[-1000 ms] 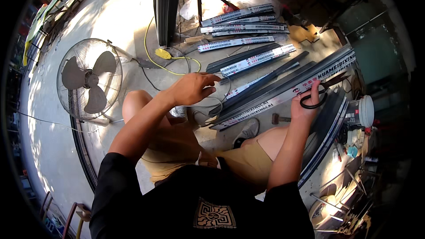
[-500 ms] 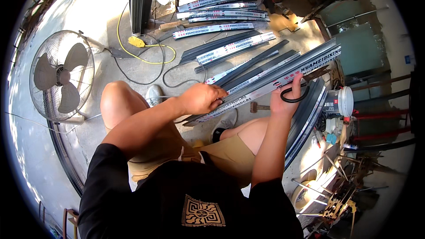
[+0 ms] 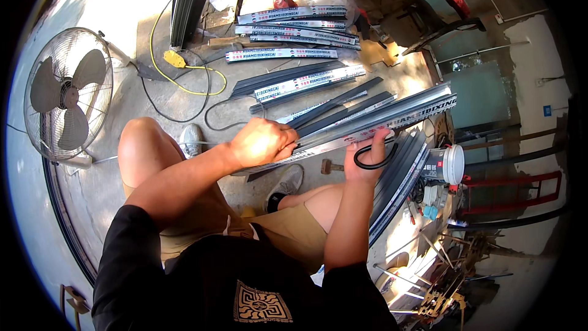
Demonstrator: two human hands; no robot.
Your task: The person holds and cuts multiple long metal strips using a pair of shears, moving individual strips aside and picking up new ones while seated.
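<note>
A long grey metal profile [image 3: 327,144] with printed white film slants across my lap, its right end raised. My left hand [image 3: 264,142] is closed in a fist at its upper edge, left of the middle; whether it also pinches the film is hidden. From below, my right hand [image 3: 364,162] supports the profile with bent fingers and thumb. A pair of scissors with a black loop handle [image 3: 375,166] hangs in that same hand, its blades mostly hidden behind the profile.
Several film-covered profiles [image 3: 309,83] lie on the concrete beyond my knees, with more stacked at my right [image 3: 401,178]. A fan [image 3: 68,95] stands left, near a yellow cable [image 3: 174,59]. A hammer [image 3: 331,166] rests by my shoe. A white-lidded bucket [image 3: 452,164] stands right.
The view has shifted, so most things appear further left. My left hand has stayed on the profile. The scissors' blades, visible at the right before, are now mostly out of sight.
</note>
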